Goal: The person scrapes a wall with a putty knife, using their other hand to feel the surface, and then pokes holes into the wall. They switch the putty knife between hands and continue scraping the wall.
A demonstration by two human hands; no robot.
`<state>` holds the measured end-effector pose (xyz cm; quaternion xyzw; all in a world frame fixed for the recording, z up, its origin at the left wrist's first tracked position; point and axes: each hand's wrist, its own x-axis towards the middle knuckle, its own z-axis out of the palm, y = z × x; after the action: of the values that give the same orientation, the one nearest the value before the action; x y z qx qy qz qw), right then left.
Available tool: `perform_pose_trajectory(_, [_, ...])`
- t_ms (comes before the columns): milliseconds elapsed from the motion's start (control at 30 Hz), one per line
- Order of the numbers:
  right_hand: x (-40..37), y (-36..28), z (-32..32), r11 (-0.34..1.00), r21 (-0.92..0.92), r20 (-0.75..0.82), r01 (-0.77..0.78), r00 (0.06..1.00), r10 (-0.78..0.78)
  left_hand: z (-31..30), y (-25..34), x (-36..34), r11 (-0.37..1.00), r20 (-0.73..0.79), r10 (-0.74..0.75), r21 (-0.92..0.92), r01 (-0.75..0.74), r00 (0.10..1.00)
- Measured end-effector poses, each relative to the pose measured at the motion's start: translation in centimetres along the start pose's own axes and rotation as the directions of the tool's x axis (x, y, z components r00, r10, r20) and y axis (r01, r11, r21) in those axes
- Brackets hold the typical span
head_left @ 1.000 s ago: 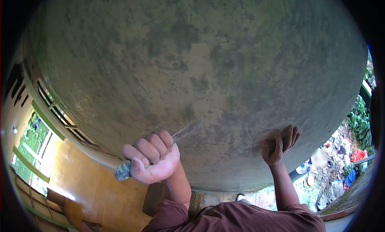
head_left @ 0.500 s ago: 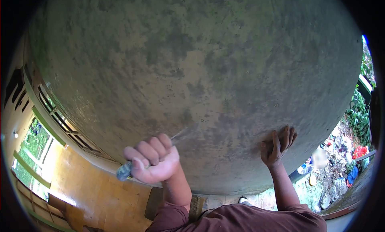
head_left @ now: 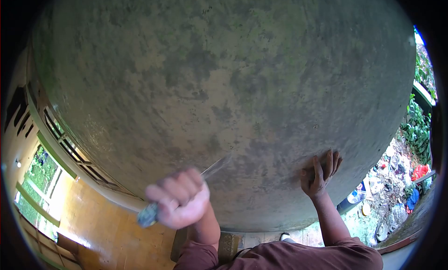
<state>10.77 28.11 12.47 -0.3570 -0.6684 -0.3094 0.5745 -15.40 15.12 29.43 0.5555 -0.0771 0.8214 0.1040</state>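
A stained grey-green concrete wall (head_left: 224, 83) fills most of the view. My left hand (head_left: 179, 200) is clenched around a scraper, its mottled handle end (head_left: 148, 215) sticking out below my fist. The thin metal blade (head_left: 217, 165) lies against the wall, pointing up and to the right. The hand is motion-blurred. My right hand (head_left: 319, 172) is pressed flat on the wall to the right, fingers spread and pointing upward, holding nothing. Both arms come out of maroon sleeves (head_left: 280, 256) at the bottom.
To the left are a green-framed window (head_left: 46, 162) and a yellow wall (head_left: 107, 218). On the right, plants (head_left: 417, 130) stand above ground strewn with litter (head_left: 396, 195). A shoe tip (head_left: 284, 236) shows below the wall.
My left hand with the scraper has shifted slightly down and now looks blurred, the blade still on the wall. My right hand stays pressed on the wall.
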Motion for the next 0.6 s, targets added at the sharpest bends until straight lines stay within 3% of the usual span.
perform_pose_trajectory(167, [-0.2, -0.1, -0.3, 1.0, 0.026, 0.012, 0.005, 1.0, -0.005, -0.6, -1.3, -0.2, 0.989, -0.04, -0.039, 0.143, 0.045, 0.998])
perform_pose_trajectory(300, [-0.2, 0.1, -0.1, 1.0, 0.006, 0.013, 0.003, 1.0, -0.003, 0.3, 1.1, 0.3, 0.998, 0.084, 0.069, -0.002, -0.069, 0.994])
perform_pose_trajectory(367, [-0.3, 0.1, -0.2, 1.0, 0.017, 0.014, 0.006, 1.0, -0.006, -0.1, -0.3, 0.4, 0.99, 0.09, 0.011, 0.14, -0.024, 0.996])
perform_pose_trajectory(400, [-0.2, 0.1, -0.2, 1.0, 0.017, 0.015, 0.008, 1.0, -0.008, -0.1, -1.9, -0.3, 0.993, -0.067, -0.055, 0.1, 0.061, 0.996])
perform_pose_trajectory(433, [-0.2, 0.1, -0.2, 1.0, 0.014, 0.014, 0.009, 1.0, -0.009, -0.3, -1.4, -0.5, 0.993, -0.067, -0.054, 0.103, 0.061, 0.996])
perform_pose_trajectory(533, [-0.1, 0.0, -0.3, 1.0, 0.005, 0.025, 0.01, 1.0, -0.01, 0.2, 0.9, -0.2, 0.998, 0.164, 0.066, 0.006, -0.068, 0.984])
perform_pose_trajectory(600, [0.0, 0.1, -0.4, 1.0, -0.015, 0.025, 0.027, 0.999, -0.027, 0.2, 0.3, 0.0, 0.998, 0.153, 0.043, 0.031, -0.048, 0.987])
